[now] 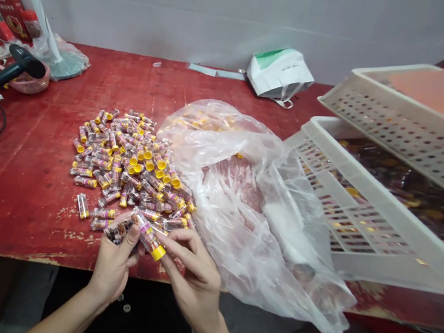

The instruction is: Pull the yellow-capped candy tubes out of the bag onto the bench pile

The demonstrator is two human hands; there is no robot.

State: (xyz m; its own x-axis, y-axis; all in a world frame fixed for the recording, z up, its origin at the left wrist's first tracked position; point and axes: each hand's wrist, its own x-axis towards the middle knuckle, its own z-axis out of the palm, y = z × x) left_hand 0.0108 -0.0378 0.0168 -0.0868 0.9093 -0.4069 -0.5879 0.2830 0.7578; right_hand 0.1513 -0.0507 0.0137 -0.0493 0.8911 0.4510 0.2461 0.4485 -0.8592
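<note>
A small clear tube [147,234] with a yellow cap and a pink-and-white printed label is tilted between my hands at the table's front edge. My left hand [114,264] is closed, its thumb over a piece of printed clear plastic [117,229] and close to the tube's upper end. My right hand [195,281] pinches the tube near its cap; some fingertips are hidden behind it. Just beyond lies a loose pile of similar yellow-capped tubes [123,161], with one tube [83,206] apart at its near left.
A large translucent plastic bag [231,245] lies right of the pile and hangs over the edge. Stacked white crates [365,236] hold more tubes. A lamp [41,9], a black handheld scanner [19,65] with cable, and a white bag [278,72] stand farther back on the red table [26,205].
</note>
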